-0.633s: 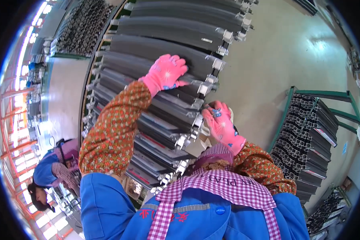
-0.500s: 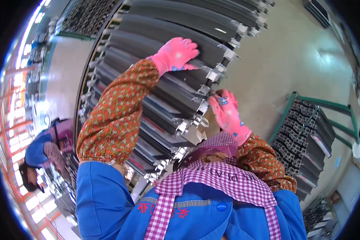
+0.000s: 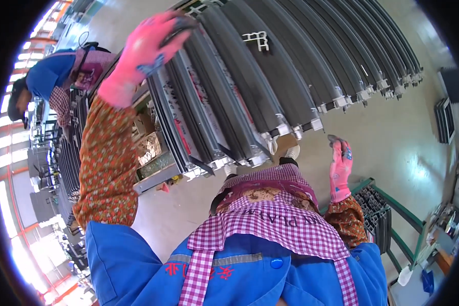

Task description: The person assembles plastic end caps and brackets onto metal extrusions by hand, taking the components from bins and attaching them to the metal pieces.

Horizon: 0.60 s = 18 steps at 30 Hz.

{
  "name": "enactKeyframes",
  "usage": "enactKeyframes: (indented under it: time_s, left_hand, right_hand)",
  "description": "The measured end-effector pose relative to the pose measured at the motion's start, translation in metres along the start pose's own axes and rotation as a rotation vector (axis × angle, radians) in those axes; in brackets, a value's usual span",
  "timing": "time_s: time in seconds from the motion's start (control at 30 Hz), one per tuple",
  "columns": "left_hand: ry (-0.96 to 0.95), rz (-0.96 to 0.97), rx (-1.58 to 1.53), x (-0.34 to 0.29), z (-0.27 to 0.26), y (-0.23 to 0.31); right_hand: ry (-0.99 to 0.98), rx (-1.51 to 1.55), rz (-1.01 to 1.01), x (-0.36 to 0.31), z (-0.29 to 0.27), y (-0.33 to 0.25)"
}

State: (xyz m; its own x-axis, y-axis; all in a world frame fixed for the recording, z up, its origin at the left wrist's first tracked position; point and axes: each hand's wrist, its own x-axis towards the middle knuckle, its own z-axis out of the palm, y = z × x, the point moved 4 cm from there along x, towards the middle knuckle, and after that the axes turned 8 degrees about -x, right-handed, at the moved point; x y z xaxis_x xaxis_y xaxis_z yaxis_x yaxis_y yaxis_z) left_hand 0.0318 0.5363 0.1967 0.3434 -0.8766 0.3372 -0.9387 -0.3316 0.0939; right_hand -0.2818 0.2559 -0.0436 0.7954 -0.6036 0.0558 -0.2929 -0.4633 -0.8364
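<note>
Long dark grey strips [image 3: 245, 66] lie side by side on a rack, with white clips [image 3: 341, 101] along their near ends. A loose white plastic bracket [image 3: 258, 40] rests on one strip. My left hand [image 3: 145, 56], in a pink glove with a dark palm, is raised over the far left end of the rack. Its fingers bend toward the palm and are blurred; whether anything is in them is hidden. Off the near ends of the strips, my right hand [image 3: 340, 171] hangs above the floor, fingers loosely bent and apart, nothing visible in it.
On the right stands a green metal frame [image 3: 408, 224] holding dark profiles. Another person [image 3: 56, 71] in blue bends over work at the left. A tray-like box [image 3: 153, 148] with scraps sits by the rack's left end. Dark panels [image 3: 444, 120] lean at far right.
The view has turned, so the rack now runs across the top. My left hand has left the strips and lifted leftward; my right hand has come away from the clips to the right.
</note>
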Motion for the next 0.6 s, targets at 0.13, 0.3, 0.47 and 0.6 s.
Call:
enactKeyframes:
  time_s: [0.13, 0.3, 0.47, 0.6]
  left_hand:
    - [0.054, -0.405, -0.145, -0.137, -0.013, -0.059]
    - [0.035, -0.534, -0.135, -0.289, 0.003, -0.109]
    - [-0.137, -0.437, -0.323, -0.353, 0.038, -0.101]
    - [-0.356, -0.56, -0.443, -0.362, 0.078, -0.095]
  right_hand:
    - [0.026, 0.143, 0.169, -0.026, 0.012, -0.013]
    - [0.164, 0.142, 0.268, -0.086, 0.055, -0.035]
    - [0.083, 0.023, 0.288, -0.162, 0.114, -0.056]
    - [0.03, -0.082, 0.25, -0.195, 0.137, -0.095]
